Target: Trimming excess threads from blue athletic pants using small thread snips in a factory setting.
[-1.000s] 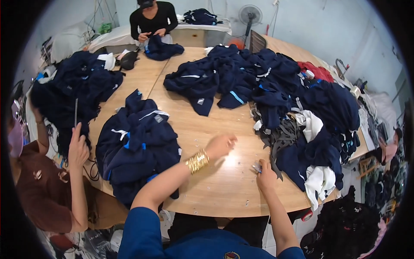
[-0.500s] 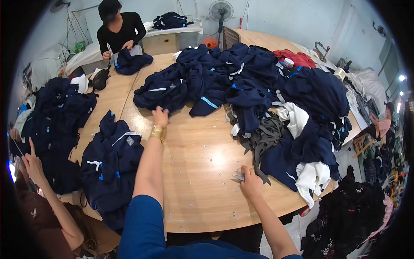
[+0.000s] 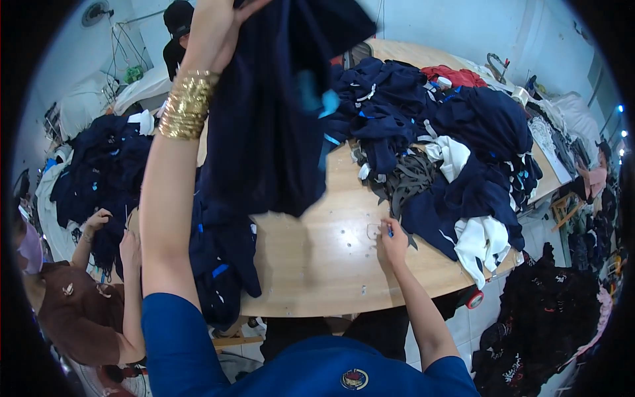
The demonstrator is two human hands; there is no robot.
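Observation:
High in front of me, my left hand, with gold bangles at the wrist, grips a navy garment. The cloth hangs down over the table and shows light blue tabs. My right hand is closed around small thread snips with a bit of blue on them. It rests low over the table's right side, beside a heap of grey strips. A bundle of navy garments lies at the near left, partly behind my left arm. The big navy pile stands at the far side, partly covered by the raised garment.
Small bits are scattered over the wooden tabletop. White cloth hangs at its right edge, with dark clothes beyond. A person in brown works at the left by another navy pile. A person in a black cap is at the back.
My left hand has taken a navy garment from the far pile and lifted it high toward me. My right hand, still holding the snips, has stayed near the grey strips.

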